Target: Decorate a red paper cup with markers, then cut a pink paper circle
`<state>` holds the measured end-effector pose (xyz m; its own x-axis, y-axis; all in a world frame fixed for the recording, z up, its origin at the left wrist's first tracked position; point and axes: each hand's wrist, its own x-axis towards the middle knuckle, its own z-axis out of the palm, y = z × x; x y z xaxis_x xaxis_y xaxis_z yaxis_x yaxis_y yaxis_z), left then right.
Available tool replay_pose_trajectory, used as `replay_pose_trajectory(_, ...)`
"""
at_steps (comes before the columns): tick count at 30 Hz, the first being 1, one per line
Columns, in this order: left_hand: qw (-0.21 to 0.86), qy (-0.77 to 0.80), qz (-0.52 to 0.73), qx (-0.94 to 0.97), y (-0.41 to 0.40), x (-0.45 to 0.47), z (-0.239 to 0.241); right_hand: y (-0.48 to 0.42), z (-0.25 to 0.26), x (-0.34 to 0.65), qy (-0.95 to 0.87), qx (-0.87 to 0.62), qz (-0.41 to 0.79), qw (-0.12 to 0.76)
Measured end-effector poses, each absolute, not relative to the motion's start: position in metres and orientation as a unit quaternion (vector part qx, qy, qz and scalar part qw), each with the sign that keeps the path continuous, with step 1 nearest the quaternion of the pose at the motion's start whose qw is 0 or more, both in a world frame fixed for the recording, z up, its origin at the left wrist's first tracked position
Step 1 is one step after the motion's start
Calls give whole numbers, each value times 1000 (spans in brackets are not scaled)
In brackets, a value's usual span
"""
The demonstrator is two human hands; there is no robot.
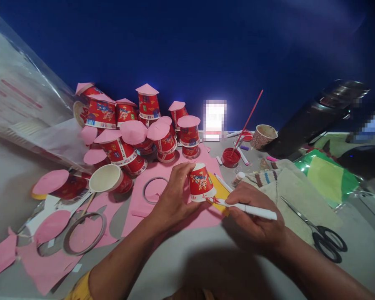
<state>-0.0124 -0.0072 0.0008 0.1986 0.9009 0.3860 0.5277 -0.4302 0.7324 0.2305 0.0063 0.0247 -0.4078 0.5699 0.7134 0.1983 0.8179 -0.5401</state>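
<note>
Between thumb and fingers, my left hand (pixel 171 198) holds a red printed paper cup (pixel 201 180) upside down, its white rim low and marked with small red shapes. My right hand (pixel 256 216) is closed round a white marker (pixel 251 210) whose red-stained tip meets or nearly meets that rim. Beneath the cup lie pink paper (pixel 203 218) and a yellow piece of paper (pixel 221 189). Another white pen (pixel 223 182) rests just behind my right hand.
Several red cups with pink paper cones (pixel 148 102) are stacked at the back left. Tape rings (pixel 103 233) lie on pink scraps. A red paint pot (pixel 231 157) holds a thin stick. Scissors (pixel 306 221) lie on a cloth (pixel 318 208) at right, near a dark bottle (pixel 312 112).
</note>
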Motion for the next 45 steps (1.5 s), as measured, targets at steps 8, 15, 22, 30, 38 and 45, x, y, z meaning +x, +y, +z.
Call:
replay_pose_trajectory(8,224,473,411,746,-7,-12,1,6,23,229,-819,-232,180,493)
replay_pose_trajectory(15,215,489,402,743,-7,-12,5,7,29,233,-803,-247,184,510)
replay_pose_trajectory(22,281,495,401,718,-8,-16,3,9,25,236,-780,-279,173,532)
replay_pose_trajectory(30,335,491,395,700,-7,-18,3,7,27,234,-798,-249,186,517)
replay_pose_trajectory(38,343,491,397,696,-6,-19,2,8,30,235,-807,-249,183,503)
replay_pose_trajectory(45,351,499,391,689,-7,-17,4,8,28,234,-813,-247,179,497)
